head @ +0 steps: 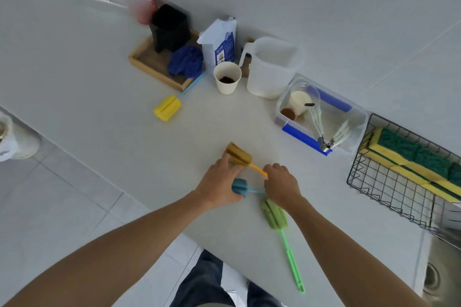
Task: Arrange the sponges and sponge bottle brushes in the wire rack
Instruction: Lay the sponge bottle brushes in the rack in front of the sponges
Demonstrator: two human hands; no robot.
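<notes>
On the white counter my left hand (220,182) grips two sponge bottle brushes by their heads: a brown-headed brush (238,154) with an orange handle and a blue-headed brush (240,187). My right hand (282,185) closes over the handles of both. A green brush (275,213) lies just below my right hand, its handle pointing toward me. A yellow-headed brush (167,106) with a blue handle lies farther back on the left. The black wire rack (389,192) stands at the right with yellow-and-green sponges (409,157) along its far side.
A clear box with blue clips (321,117), a white jug (273,67), a paper cup (227,77), a carton (220,43) and a wooden tray (157,62) with a black container stand at the back. A sink (439,269) lies at the lower right.
</notes>
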